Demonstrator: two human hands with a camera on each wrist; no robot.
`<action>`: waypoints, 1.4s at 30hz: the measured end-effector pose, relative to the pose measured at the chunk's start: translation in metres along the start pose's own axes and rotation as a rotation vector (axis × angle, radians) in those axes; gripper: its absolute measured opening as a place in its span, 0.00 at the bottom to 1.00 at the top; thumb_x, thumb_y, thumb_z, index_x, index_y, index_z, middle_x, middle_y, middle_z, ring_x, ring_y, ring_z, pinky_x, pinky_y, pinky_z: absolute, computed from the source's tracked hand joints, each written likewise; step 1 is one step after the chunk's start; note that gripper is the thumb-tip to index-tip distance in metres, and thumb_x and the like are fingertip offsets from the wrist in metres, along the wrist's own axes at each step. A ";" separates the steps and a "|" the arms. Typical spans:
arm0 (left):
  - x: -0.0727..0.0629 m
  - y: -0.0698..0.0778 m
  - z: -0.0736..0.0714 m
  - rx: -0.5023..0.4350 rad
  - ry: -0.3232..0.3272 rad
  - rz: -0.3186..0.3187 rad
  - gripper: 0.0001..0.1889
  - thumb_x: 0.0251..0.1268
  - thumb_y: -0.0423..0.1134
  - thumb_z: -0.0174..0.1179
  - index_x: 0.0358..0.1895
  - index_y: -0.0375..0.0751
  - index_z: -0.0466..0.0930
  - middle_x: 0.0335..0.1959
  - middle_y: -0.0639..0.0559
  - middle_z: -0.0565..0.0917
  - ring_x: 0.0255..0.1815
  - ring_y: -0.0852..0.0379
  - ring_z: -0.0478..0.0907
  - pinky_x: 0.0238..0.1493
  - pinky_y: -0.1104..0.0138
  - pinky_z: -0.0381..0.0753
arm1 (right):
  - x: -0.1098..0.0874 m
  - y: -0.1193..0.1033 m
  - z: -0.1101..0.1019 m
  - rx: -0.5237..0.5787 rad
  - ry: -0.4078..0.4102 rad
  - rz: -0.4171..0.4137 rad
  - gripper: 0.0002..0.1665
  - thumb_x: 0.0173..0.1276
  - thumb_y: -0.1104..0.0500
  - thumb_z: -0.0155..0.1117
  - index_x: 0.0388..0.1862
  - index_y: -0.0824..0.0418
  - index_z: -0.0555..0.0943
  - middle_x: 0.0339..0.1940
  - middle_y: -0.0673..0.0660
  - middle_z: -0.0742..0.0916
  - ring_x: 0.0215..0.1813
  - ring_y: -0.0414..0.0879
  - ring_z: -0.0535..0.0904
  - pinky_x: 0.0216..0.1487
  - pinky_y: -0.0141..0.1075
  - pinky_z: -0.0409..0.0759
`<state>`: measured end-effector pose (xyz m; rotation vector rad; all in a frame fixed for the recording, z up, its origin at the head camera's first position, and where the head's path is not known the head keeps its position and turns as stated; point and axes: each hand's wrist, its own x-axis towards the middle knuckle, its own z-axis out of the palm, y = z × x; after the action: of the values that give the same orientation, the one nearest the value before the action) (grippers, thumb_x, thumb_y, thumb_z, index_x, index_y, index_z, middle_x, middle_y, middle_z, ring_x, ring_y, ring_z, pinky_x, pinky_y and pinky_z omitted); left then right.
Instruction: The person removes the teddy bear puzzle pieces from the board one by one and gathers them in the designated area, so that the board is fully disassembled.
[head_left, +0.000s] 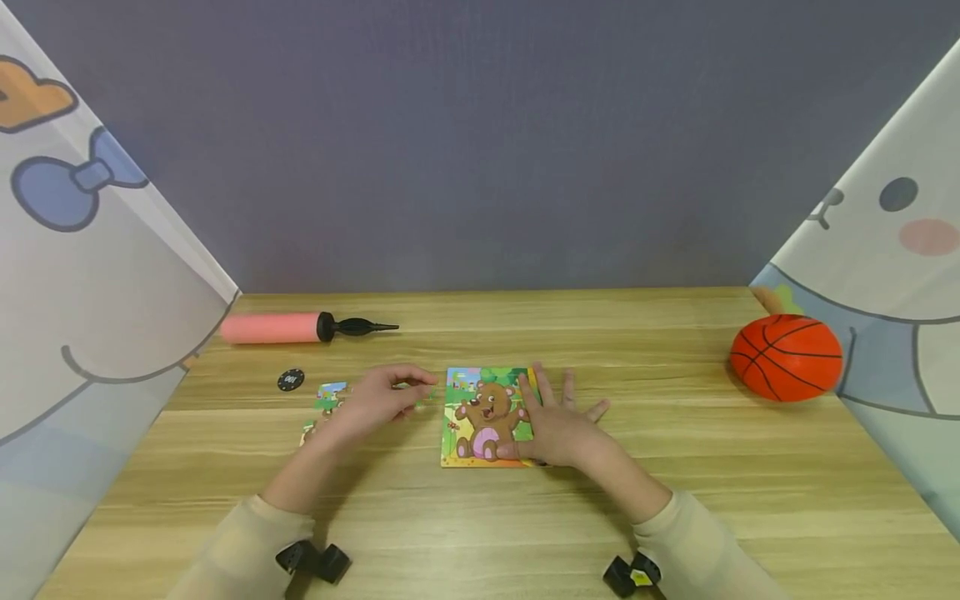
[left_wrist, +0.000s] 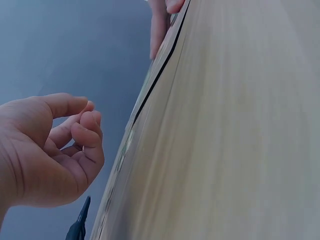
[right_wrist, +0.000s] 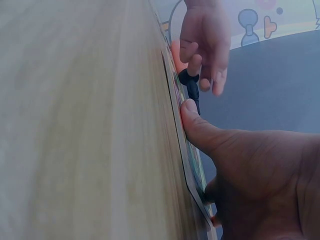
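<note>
A square bear puzzle (head_left: 480, 417) lies on the wooden table, its picture showing a brown bear with raised arms. Spread across its right side is my right hand (head_left: 561, 425), thumb pressing near the bottom edge. In the right wrist view, that thumb (right_wrist: 200, 127) lies along the puzzle's thin edge. My left hand (head_left: 378, 396) hovers just left of the puzzle with loosely bent fingers; the left wrist view shows nothing between thumb and fingertips. Loose puzzle pieces (head_left: 330, 396) lie under and beside this hand, partly hidden by it, with a bit of green showing near its fingertips.
Behind the left hand lies a pink hand pump (head_left: 273, 328) with a black nozzle. A black round chip (head_left: 291, 379) marked 100 is near the loose pieces. An orange toy basketball (head_left: 786, 358) sits far right. A grey wall (head_left: 495, 150) and printed side panels enclose the table.
</note>
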<state>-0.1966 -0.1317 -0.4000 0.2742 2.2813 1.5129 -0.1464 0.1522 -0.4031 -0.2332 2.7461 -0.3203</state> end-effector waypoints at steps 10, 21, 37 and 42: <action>0.013 0.008 0.024 -0.002 -0.087 0.069 0.12 0.74 0.39 0.62 0.54 0.40 0.84 0.44 0.44 0.83 0.25 0.56 0.72 0.26 0.67 0.72 | 0.000 -0.001 -0.001 -0.007 0.003 0.001 0.72 0.55 0.20 0.62 0.85 0.56 0.45 0.84 0.59 0.40 0.77 0.75 0.29 0.50 0.88 0.36; 0.024 0.016 0.048 -0.035 -0.158 0.095 0.13 0.70 0.36 0.63 0.55 0.37 0.83 0.41 0.45 0.81 0.25 0.56 0.73 0.26 0.67 0.75 | 0.000 0.000 -0.001 -0.016 -0.009 0.004 0.72 0.55 0.19 0.61 0.85 0.55 0.44 0.84 0.59 0.39 0.77 0.75 0.29 0.50 0.88 0.37; 0.033 0.017 0.069 -0.050 -0.159 0.080 0.16 0.61 0.30 0.71 0.53 0.38 0.84 0.40 0.46 0.78 0.25 0.57 0.72 0.25 0.67 0.74 | 0.000 0.000 -0.001 -0.017 -0.005 0.000 0.74 0.52 0.17 0.60 0.85 0.55 0.44 0.84 0.59 0.39 0.77 0.75 0.29 0.51 0.88 0.37; 0.033 0.018 0.071 0.005 -0.153 0.077 0.23 0.56 0.26 0.72 0.57 0.37 0.82 0.38 0.46 0.76 0.25 0.57 0.71 0.24 0.68 0.75 | 0.000 0.001 0.000 -0.017 0.001 0.001 0.74 0.52 0.17 0.60 0.85 0.54 0.44 0.84 0.59 0.39 0.77 0.75 0.29 0.50 0.88 0.37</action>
<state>-0.1976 -0.0531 -0.4146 0.4683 2.1773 1.4692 -0.1466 0.1531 -0.4038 -0.2362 2.7511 -0.2969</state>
